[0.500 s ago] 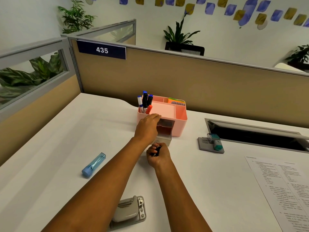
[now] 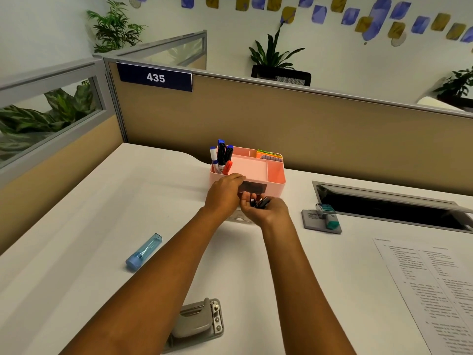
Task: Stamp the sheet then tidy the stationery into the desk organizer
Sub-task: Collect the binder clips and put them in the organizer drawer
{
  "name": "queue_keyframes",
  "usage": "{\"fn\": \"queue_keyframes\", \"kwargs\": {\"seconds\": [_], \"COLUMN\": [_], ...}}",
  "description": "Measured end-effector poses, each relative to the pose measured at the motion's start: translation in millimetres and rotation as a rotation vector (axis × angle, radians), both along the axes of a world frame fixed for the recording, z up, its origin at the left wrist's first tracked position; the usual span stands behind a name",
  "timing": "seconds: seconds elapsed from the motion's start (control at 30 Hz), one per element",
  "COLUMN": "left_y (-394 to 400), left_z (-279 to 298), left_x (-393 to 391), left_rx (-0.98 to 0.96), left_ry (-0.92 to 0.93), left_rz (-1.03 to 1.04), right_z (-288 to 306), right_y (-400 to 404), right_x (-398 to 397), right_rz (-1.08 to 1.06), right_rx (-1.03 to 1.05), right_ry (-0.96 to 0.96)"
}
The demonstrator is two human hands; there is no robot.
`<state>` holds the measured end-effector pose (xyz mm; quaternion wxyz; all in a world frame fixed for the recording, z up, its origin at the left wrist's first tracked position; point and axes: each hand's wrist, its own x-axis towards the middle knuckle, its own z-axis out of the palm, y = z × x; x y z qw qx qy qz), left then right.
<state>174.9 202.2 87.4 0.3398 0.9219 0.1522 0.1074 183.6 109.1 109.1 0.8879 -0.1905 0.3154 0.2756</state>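
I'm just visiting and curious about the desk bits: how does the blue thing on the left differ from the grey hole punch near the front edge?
The blue case is slim, long and see-through; the hole punch is squat, opaque grey with metal studs. The blue case lies diagonally further left; the hole punch sits nearer the front edge, between the forearms. Both lie loose on the white desk, outside the pink organizer, untouched by either hand.
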Motion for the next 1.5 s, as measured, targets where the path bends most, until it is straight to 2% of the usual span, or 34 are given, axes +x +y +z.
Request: {"fn": "queue_keyframes", "kwargs": {"seconds": [0.2, 0.33, 0.53, 0.7, 0.83, 0.93, 1.03, 1.1, 1.17, 1.23, 1.27, 1.33, 1.4, 1.5], "left_y": [0, 1, 2, 2, 4, 4, 3, 3, 4, 3, 3, 3, 3, 4], "left_z": [1, 0, -1, -2, -3, -3, -1, 0, 0, -1, -2, -3, -3, -3], "left_x": [1, 1, 3, 4, 2, 1, 2, 1, 1, 1, 2, 3, 3, 4], "left_rx": [-0.033, -0.101, -0.121, -0.07, -0.002, 0.018, -0.07, -0.131, -0.099, -0.029, 0.027, 0.09, 0.106, 0.098], "left_ry": [0.008, -0.002, 0.011, 0.03, 0.021, 0.016, 0.005, -0.002, 0.002, 0.02, 0.034, 0.044, 0.042, 0.046], "left_rz": [0.021, 0.039, 0.06, 0.06, 0.022, 0.003, 0.022, 0.034, 0.001, 0.0, 0.0, -0.001, -0.003, 0.008], "right_z": [-4, -6, -3, 6, 5, 10, 8, -6, -23, -33, -36, -44, -53, -64], "right_y": [12, 23, 35, 34, 33, 28, 22, 25, 23, 15, 11, 4, 1, 0], "right_x": [28, 37, 37, 31, 37, 32, 24, 22, 20, 19, 21, 27, 35, 44], "right_rz": [0.079, 0.023, 0.1, 0.234, 0.15, 0.228, 0.266, 0.269, 0.32, 0.493, 0.587, 0.794, 0.896, 0.76], "right_rx": [-0.107, -0.106, -0.244, -0.527, -0.399, -0.46, -0.541, -0.883, -1.415, -1.898, -2.036, -2.155, -2.216, -2.273], "right_ry": [0.053, 0.078, -0.058, -0.203, -0.098, -0.179, -0.302, -0.552, -0.882, -1.173, -1.276, -1.373, -1.419, -1.51]}}
